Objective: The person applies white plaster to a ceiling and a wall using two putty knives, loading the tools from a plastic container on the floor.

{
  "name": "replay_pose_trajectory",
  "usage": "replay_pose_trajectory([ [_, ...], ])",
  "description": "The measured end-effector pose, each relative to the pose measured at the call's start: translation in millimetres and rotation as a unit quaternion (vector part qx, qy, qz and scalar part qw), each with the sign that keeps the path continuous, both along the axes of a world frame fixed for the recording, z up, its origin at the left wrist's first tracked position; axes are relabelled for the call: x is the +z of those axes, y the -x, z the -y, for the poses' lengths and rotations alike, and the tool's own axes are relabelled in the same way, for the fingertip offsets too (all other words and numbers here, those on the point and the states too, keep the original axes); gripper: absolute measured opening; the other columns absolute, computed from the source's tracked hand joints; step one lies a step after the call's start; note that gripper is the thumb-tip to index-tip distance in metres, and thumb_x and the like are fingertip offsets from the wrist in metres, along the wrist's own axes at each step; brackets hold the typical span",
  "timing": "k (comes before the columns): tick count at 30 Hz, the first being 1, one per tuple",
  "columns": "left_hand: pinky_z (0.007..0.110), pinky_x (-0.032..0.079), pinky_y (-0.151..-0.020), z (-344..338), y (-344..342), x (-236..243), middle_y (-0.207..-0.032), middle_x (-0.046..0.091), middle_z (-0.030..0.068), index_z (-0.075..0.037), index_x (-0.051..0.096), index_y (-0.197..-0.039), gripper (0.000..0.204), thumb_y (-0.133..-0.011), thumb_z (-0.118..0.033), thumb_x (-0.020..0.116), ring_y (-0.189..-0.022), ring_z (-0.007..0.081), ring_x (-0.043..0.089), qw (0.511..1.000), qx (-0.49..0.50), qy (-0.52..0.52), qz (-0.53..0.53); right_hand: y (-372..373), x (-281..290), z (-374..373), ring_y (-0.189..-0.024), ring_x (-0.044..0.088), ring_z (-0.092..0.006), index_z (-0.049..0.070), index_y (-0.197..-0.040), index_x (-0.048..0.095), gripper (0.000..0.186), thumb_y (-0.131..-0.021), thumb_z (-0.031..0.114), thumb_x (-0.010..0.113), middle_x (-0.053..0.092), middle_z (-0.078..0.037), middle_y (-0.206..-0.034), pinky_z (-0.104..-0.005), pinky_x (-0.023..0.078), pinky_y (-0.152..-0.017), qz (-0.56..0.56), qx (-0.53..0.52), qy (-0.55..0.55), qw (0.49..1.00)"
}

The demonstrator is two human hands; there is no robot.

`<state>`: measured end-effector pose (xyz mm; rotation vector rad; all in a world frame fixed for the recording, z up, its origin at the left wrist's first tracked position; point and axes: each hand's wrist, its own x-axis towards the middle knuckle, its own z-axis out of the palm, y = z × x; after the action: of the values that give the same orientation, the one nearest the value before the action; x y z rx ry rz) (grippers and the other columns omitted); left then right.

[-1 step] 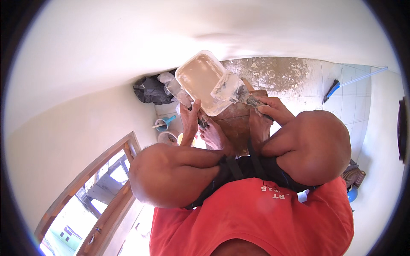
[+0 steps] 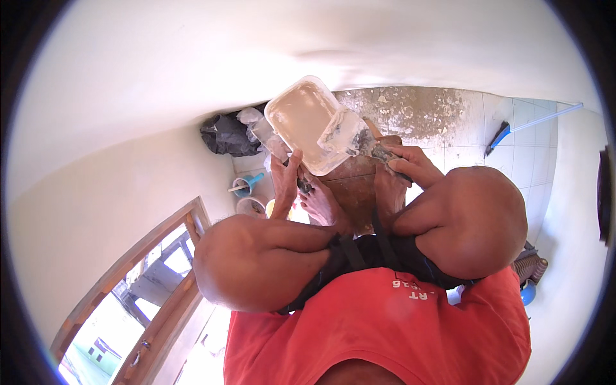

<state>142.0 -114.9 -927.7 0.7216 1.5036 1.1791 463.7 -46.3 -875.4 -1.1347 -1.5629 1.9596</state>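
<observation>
A white rectangular tub (image 2: 301, 119) with beige paste in it stands before me, close to the wall. My right hand (image 2: 414, 165) is closed round the dark, smeared handle of a wide putty knife (image 2: 346, 131). Its paste-coated blade overlaps the tub's right side. My left hand (image 2: 287, 176) is closed on a second putty knife (image 2: 274, 144) at the tub's near left edge. That knife's dark handle end shows below my fingers, and its pale blade points away to the left. My bare feet (image 2: 321, 205) are just nearer than the tub.
A black plastic bag (image 2: 230, 135) lies against the wall at the left. Nearer stand a blue dipper (image 2: 245, 186) and a bucket (image 2: 251, 206). Debris (image 2: 417, 115) covers the floor along the wall. A blue broom (image 2: 499, 138) leans at the right. A wood-framed opening (image 2: 128, 282) is at lower left.
</observation>
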Motion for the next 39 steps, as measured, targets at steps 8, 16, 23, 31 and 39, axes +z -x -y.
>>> replay_pose_trajectory([
  [8,0.023,0.037,-0.043,-2.7,-1.8,3.9,-0.060,0.055,0.0032,0.001,0.054,-0.106,0.038,-0.090,-0.032,0.066,-0.045,0.0098,0.050,0.997,-0.037,0.045,0.058,-1.9,35.5,-28.5,-0.079,0.059,-0.0077,-0.002,-0.136,0.056,0.048,-0.096,0.025,0.059,0.067,-0.005,-0.093,-0.0252,0.048,-0.073,0.037,0.018,0.116,0.992],
  [16,0.023,0.036,-0.042,-10.4,2.6,-4.7,-0.067,0.053,0.0005,-0.001,0.053,-0.107,0.045,-0.086,-0.037,0.070,-0.049,0.0080,0.049,0.975,-0.152,0.149,0.057,-17.4,15.4,-42.2,-0.052,0.049,-0.0043,-0.005,-0.127,0.059,0.044,-0.095,0.026,0.059,0.061,-0.001,-0.076,-0.0196,0.038,-0.048,0.006,0.034,0.188,0.982],
  [23,0.025,0.039,-0.042,6.8,1.8,-33.9,-0.061,0.055,0.0015,-0.001,0.055,-0.100,0.041,-0.083,-0.033,0.075,-0.047,0.0101,0.051,0.976,-0.170,0.136,0.030,-30.7,13.2,-23.2,-0.056,0.052,-0.0056,-0.007,-0.124,0.061,0.044,-0.093,0.024,0.060,0.062,-0.003,-0.077,-0.0209,0.042,-0.052,-0.042,0.029,0.254,0.966],
  [31,0.028,0.045,-0.050,-9.8,19.9,-10.6,-0.078,0.066,0.0047,-0.002,0.062,-0.119,0.048,-0.087,-0.037,0.075,-0.060,0.0121,0.060,0.898,-0.366,0.243,-0.005,-38.3,23.4,-17.5,-0.060,0.055,-0.0083,-0.007,-0.120,0.063,0.043,-0.088,0.023,0.062,0.065,-0.006,-0.078,-0.0237,0.045,-0.057,-0.026,-0.029,0.253,0.967],
  [39,0.027,0.043,-0.050,-16.8,54.1,24.2,-0.071,0.060,0.0049,0.000,0.062,-0.108,0.043,-0.097,-0.041,0.060,-0.057,0.0108,0.057,0.943,-0.286,0.169,-0.032,-28.9,78.9,-49.9,-0.060,0.055,-0.0088,-0.005,-0.122,0.065,0.044,-0.087,0.022,0.064,0.065,-0.006,-0.073,-0.0231,0.044,-0.056,-0.012,-0.047,0.179,0.983],
])
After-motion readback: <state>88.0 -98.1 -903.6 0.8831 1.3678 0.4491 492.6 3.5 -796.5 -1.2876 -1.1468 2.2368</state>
